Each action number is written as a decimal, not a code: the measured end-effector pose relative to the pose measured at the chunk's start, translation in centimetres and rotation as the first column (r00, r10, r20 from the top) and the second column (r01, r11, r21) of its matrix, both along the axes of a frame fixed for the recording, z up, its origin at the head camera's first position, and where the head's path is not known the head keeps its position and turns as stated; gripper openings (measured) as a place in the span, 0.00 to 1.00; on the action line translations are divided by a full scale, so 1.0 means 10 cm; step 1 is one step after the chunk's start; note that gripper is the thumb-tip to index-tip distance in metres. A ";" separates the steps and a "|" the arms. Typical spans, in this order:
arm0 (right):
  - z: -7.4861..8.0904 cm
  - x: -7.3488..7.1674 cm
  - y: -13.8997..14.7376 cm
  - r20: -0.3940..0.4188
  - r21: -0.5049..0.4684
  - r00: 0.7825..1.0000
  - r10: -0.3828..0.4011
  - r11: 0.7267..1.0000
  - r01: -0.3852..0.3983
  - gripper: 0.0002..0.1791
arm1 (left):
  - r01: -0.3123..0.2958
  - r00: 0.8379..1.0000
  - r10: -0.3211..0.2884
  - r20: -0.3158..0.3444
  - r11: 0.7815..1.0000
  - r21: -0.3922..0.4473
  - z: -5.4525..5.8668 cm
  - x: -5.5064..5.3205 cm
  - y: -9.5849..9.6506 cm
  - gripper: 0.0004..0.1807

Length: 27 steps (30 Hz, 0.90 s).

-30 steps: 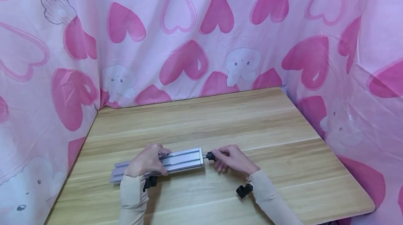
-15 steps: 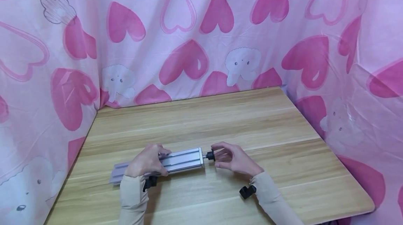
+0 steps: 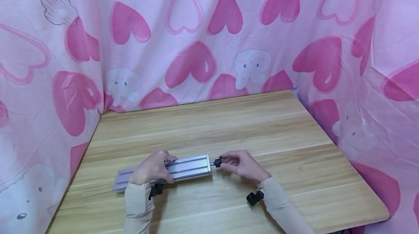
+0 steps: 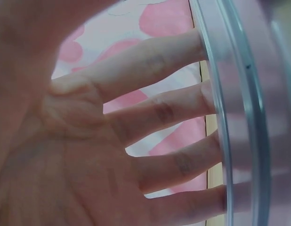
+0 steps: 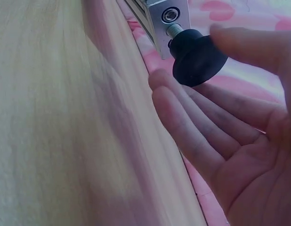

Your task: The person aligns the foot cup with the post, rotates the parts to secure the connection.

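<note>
A silver metal rail [image 3: 191,167] lies over the near part of the table [image 3: 262,128], left of the middle, its long grooves running sideways with the right end slightly farther from the person. Whether its whole underside touches the wood cannot be told.

The left hand [image 3: 152,166] grasps the rail across its width, thumb on the near side and fingers reaching over to the far side. In the left wrist view the four fingers are spread apart, and their tips meet the rail's edge.

At the right end sits a flat end plate [image 5: 160,35] with a round bolt [image 5: 171,15] set in it. Beside the bolt, a short threaded rod [image 5: 174,31] juts from the plate and carries a black knob [image 5: 199,56] (wide and disc-like at its outer side, narrower toward the plate). The right hand [image 3: 243,164] pinches this knob by its rim, while its other fingers extend below, apart from the table. A length of bare thread shows between knob and plate.

Both forearms wear beige sleeves [image 3: 281,201], and a black block [image 3: 254,198] sticks out at each wrist. A pink curtain [image 3: 193,8] printed with hearts and pale animals hangs behind the table and along both sides.
</note>
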State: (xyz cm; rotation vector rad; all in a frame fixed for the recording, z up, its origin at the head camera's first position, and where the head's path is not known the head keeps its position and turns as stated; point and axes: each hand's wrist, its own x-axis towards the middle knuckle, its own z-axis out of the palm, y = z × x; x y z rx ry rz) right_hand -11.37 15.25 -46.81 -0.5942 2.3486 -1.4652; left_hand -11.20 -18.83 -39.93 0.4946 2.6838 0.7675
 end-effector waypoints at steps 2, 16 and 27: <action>-0.01 0.00 0.00 0.055 -0.006 0.998 -0.009 1.000 0.009 0.26 | -0.001 1.000 0.001 0.006 1.000 -0.004 0.01 0.01 0.00 0.40; -0.04 -0.04 -0.02 0.188 -0.068 0.982 0.018 0.998 -0.005 0.31 | 0.022 1.000 -0.022 -0.012 1.000 0.001 0.02 0.01 0.02 0.40; 0.00 0.02 0.06 -0.033 -0.062 0.998 0.046 0.997 -0.048 0.34 | 0.024 1.000 -0.024 -0.020 1.000 -0.001 0.05 0.01 0.03 0.40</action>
